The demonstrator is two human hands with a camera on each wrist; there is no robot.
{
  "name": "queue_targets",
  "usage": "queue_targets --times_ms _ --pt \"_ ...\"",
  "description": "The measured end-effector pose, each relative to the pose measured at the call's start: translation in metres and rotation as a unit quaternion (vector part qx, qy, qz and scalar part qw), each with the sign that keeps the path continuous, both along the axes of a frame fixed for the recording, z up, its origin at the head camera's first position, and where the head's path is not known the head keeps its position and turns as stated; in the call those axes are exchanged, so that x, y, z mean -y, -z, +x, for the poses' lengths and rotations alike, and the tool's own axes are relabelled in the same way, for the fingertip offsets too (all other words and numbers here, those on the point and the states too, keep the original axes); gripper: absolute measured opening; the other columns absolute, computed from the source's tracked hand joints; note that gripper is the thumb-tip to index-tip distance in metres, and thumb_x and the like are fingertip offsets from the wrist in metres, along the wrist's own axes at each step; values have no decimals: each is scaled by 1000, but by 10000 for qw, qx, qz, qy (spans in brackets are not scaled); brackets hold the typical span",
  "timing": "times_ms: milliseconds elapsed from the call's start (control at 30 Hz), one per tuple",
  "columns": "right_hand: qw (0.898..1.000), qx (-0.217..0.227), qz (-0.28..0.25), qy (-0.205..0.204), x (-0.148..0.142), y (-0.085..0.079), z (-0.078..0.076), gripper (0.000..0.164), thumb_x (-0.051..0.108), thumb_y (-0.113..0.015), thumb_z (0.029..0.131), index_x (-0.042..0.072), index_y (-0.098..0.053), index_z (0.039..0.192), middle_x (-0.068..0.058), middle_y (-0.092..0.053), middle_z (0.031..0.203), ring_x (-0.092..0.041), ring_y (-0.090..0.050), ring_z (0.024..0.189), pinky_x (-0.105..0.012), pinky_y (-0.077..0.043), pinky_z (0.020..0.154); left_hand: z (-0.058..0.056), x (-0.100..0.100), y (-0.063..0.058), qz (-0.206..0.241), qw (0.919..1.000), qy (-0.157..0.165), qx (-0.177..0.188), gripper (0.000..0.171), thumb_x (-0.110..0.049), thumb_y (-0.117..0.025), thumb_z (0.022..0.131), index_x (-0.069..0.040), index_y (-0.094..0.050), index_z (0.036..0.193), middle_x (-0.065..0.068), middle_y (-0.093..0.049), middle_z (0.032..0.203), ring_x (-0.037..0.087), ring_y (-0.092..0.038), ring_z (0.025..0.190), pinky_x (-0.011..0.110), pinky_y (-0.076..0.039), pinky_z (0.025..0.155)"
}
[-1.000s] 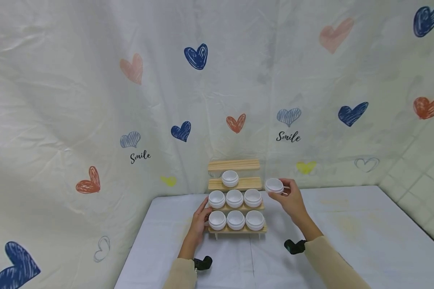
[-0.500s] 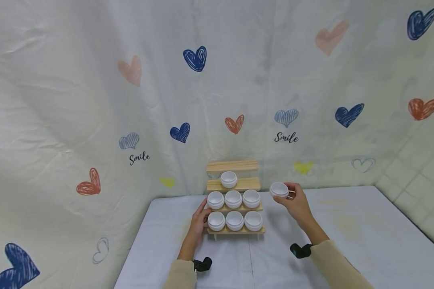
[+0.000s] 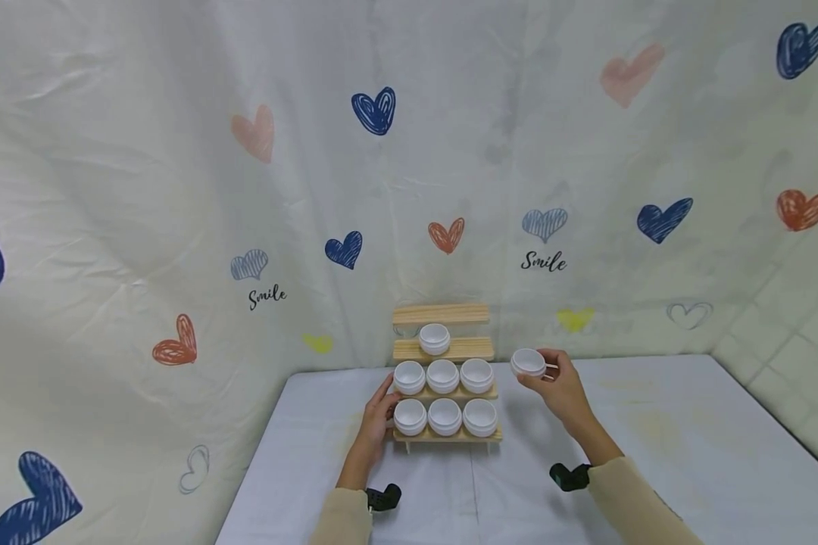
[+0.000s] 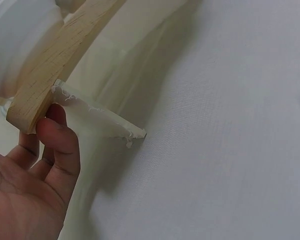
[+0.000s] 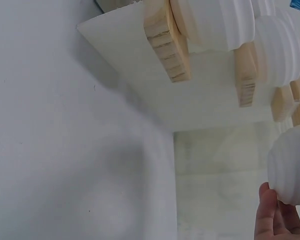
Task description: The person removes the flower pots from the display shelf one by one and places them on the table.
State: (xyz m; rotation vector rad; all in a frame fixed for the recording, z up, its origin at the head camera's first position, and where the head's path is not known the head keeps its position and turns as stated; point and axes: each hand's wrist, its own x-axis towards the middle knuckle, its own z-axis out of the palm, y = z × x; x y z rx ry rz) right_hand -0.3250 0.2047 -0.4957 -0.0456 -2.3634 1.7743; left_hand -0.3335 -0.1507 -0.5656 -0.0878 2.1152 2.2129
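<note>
In the head view my right hand (image 3: 564, 386) grips a small white bowl (image 3: 528, 362), held in the air to the right of the tiered stand. Ridged walls of that bowl (image 5: 292, 165) show in the right wrist view, with fingertips against its side. My left hand (image 3: 375, 420) holds the left side of the stand, whose wooden shelves (image 3: 477, 348) rise in steps. Its curled fingers are at the end of a wooden shelf (image 4: 50, 75) in the left wrist view. Matching white bowls fill the two lower shelves, three on each. One more bowl (image 3: 435, 339) sits on the shelf above.
The top shelf (image 3: 441, 314) bears no bowl. A white cloth covers the table (image 3: 647, 439) under the stand. Close behind hangs a pale curtain (image 3: 409, 174) printed with hearts. Pale panels support the shelves, one panel (image 4: 100, 110) showing by the left hand.
My right hand has carried the white bowl a little to the right and slightly lower, away from the stand, then nearly stopped. The left hand keeps its place on the stand.
</note>
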Motion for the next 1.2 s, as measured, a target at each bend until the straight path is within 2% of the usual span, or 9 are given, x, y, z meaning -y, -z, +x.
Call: queue_targets --times_ms 133,467,767,967,1067,1200 --pt "10000 -15 -3 -25 0 -1 -1 72 18 -79 89 1 -39 147 -19 -49 139 -28 -52 122 -10 -47 81 0 0 -2 26 10000 -26 -11 62 -31 -55 99 -31 -38 159 8 -61 135 13 -59 98 30 -49 73" --pt "9996 102 243 -99 -2 5 -2 74 19 -77 92 3 -37 152 -20 -48 144 -30 -51 126 -10 -45 81 3 -1 -4 81 10000 14 -48 62 -31 -54 100 -29 -37 159 3 -65 125 11 -60 96 29 -49 72" --pt "9992 215 324 -92 0 12 -5 74 19 -78 91 3 -37 150 -19 -46 145 -32 -50 128 -10 -45 81 0 0 -4 77 9999 58 -49 62 -33 -56 99 -31 -39 158 6 -64 130 14 -60 101 31 -50 75" --pt "9987 324 376 -113 1 17 -6 74 20 -78 91 2 -37 150 -20 -45 145 -33 -50 129 -10 -44 80 -1 0 -3 43 9999 91 -7 62 -32 -56 99 -32 -39 158 2 -64 120 14 -58 97 30 -48 73" --pt "9983 377 418 -151 1 19 -6 74 20 -78 91 2 -37 149 -21 -46 146 -35 -49 130 -11 -45 81 0 0 -3 76 9999 80 -40 62 -32 -56 99 -30 -38 159 1 -64 119 13 -59 96 30 -48 72" --pt "9976 462 500 -146 0 22 -7 73 21 -79 90 3 -38 148 -21 -46 146 -36 -49 131 -21 -48 87 2 1 -2 85 9999 80 -66 63 -31 -55 99 -30 -38 159 2 -65 123 12 -60 96 29 -49 71"
